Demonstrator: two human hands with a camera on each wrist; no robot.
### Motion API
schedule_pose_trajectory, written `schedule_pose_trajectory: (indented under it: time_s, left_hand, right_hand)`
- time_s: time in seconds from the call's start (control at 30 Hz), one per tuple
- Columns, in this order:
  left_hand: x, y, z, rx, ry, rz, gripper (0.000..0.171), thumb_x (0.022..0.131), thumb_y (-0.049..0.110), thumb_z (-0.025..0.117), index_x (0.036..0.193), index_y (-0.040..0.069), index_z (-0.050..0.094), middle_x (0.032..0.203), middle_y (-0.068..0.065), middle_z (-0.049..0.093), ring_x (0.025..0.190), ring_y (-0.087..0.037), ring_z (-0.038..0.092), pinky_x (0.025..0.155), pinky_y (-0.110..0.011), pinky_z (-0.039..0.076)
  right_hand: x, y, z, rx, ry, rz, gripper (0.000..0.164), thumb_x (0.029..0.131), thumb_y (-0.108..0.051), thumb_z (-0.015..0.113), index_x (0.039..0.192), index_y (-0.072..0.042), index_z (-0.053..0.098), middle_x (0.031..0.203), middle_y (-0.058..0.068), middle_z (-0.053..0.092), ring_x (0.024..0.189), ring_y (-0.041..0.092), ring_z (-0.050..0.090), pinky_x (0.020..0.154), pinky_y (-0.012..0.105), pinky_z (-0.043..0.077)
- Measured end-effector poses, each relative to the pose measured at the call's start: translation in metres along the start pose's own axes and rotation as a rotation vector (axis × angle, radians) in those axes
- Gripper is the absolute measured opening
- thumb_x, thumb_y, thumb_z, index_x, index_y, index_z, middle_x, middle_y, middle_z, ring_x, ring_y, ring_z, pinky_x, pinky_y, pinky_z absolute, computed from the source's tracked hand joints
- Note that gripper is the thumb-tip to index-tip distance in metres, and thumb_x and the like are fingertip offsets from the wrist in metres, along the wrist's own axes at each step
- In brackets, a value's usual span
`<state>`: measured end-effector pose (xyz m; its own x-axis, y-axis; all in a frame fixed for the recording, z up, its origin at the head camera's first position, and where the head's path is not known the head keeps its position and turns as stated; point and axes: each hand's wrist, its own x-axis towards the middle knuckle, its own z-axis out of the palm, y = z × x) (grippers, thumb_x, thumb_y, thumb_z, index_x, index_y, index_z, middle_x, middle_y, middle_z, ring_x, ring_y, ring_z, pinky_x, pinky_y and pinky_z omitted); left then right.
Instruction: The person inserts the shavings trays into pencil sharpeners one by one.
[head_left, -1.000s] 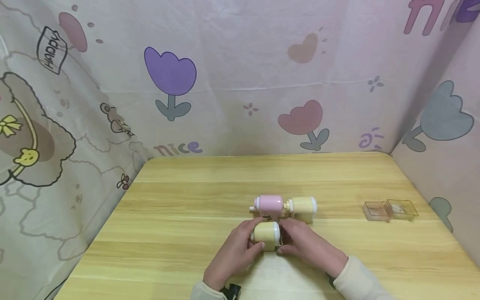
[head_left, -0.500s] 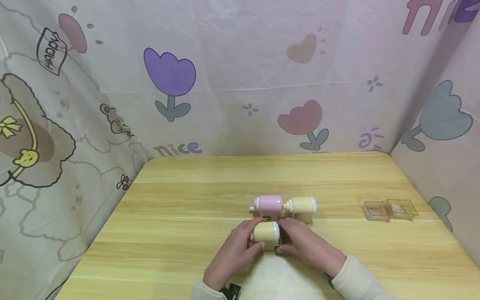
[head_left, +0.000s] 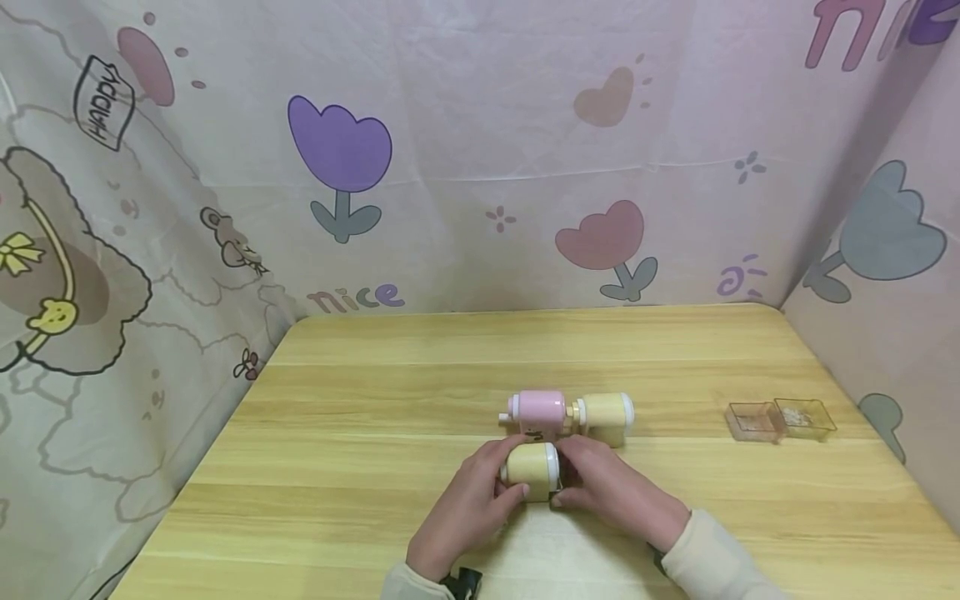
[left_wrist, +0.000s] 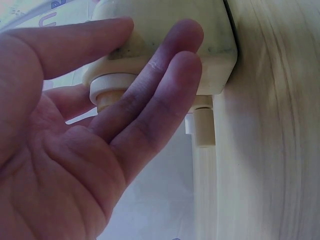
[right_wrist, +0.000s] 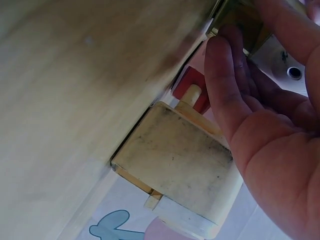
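Observation:
A pale yellow pencil sharpener (head_left: 529, 468) with a white end ring stands on the table between both hands. My left hand (head_left: 468, 504) grips its left side, thumb in front and index finger behind; in the left wrist view other fingers lie straight across its side. At its right end, my right hand (head_left: 618, 492) pinches what appears to be its see-through amber drawer (right_wrist: 242, 22), mostly hidden by the fingers. Just behind stand a pink sharpener (head_left: 542, 406) and another yellow sharpener (head_left: 603, 410), side by side.
Two small see-through boxes, one pinkish (head_left: 753, 422) and one yellowish (head_left: 806, 419) with pale bits inside, sit at the table's right. The wooden table (head_left: 360, 400) meets a printed cloth (head_left: 465, 125) at the back and sides.
The right hand and wrist have shifted very slightly left, toward the held sharpener. The left hand and the other things have stayed in place.

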<state>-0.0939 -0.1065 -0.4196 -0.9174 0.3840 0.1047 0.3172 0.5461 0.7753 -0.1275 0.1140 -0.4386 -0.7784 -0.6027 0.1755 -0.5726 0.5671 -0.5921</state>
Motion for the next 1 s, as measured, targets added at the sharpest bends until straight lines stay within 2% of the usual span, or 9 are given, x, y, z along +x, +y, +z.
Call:
schedule_pose_trajectory:
  time_s: [1.0]
  left_hand:
    - [-0.0001,-0.0006,0.0005,0.012,0.005,0.000,0.054,0.088,0.015,0.066,0.139,0.015,0.046,0.125,-0.010,0.054,0.083,-0.008,0.053,0.070,-0.024,0.049]
  right_hand:
    - [0.0044,0.0011,0.0007,0.004,-0.010,0.024,0.051,0.069,-0.023,0.082,0.112,-0.009,0.059,0.106,-0.001,0.062,0.098,0.017,0.058,0.088,0.037,0.048]
